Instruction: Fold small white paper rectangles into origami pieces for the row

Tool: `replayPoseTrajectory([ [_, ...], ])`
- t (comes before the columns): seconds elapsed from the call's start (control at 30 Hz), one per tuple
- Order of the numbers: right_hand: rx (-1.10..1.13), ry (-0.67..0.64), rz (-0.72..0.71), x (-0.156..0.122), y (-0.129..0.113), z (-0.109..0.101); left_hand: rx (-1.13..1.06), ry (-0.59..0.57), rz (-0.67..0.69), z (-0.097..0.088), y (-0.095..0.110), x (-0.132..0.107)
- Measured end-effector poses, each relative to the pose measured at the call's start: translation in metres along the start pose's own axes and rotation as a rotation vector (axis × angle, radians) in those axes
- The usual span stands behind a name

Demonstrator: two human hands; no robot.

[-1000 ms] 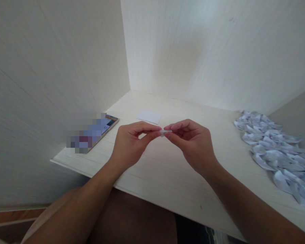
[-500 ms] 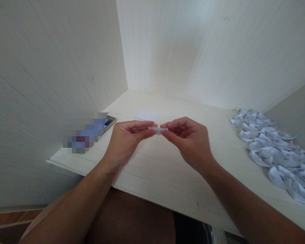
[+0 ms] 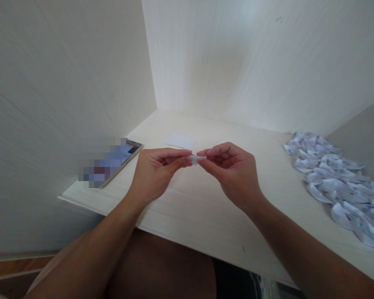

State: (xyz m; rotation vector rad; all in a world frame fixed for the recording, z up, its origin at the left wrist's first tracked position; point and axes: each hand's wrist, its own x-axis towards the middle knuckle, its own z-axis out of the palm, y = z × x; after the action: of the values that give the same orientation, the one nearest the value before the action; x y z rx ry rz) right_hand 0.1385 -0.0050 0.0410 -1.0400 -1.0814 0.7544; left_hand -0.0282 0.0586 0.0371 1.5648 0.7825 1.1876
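A small folded piece of white paper [image 3: 195,159] is pinched between my two hands, above the middle of the pale desk [image 3: 187,224]. My left hand [image 3: 162,166] grips its left end between thumb and fingers, covering that part. The thumb and forefinger of my right hand [image 3: 232,166] close on the right end. Its thin top edge faces me, and a small pointed part hangs below, between the thumbs. Just beyond my left fingertips, a flat white sheet of paper [image 3: 180,140] lies on the desk.
A phone [image 3: 124,160], partly blurred out, lies by the left wall [image 3: 65,83]. Along the right side spreads a pile of folded white paper pieces [image 3: 336,178]. A back wall [image 3: 224,62] rises behind the desk, whose front edge is above my legs.
My left fingers have slid over the left end of the folded paper, so less of its top edge shows. My right hand has hardly moved.
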Motion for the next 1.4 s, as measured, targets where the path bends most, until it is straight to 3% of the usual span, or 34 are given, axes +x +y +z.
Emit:
replayPoseTrajectory([
  [0.3, -0.043, 0.010, -0.003, 0.001, 0.003, -0.002, -0.010, -0.041, 0.011, -0.001, -0.005, 0.001],
  [0.67, -0.040, 0.004, 0.010, -0.001, 0.006, -0.001, 0.163, -0.131, 0.118, 0.001, -0.003, 0.001],
  [0.83, -0.182, 0.031, -0.052, -0.002, 0.007, -0.001, 0.287, -0.107, 0.208, 0.000, -0.003, 0.002],
  [1.1, -0.249, 0.000, -0.164, -0.001, 0.015, -0.005, 0.272, -0.100, 0.201, 0.001, -0.004, 0.000],
  [1.27, -0.288, -0.003, -0.126, -0.001, 0.010, -0.007, 0.306, -0.096, 0.191, 0.002, 0.002, -0.001],
  [1.4, -0.178, 0.002, -0.037, 0.002, 0.003, -0.005, 0.237, -0.101, 0.163, 0.001, 0.002, 0.000],
])
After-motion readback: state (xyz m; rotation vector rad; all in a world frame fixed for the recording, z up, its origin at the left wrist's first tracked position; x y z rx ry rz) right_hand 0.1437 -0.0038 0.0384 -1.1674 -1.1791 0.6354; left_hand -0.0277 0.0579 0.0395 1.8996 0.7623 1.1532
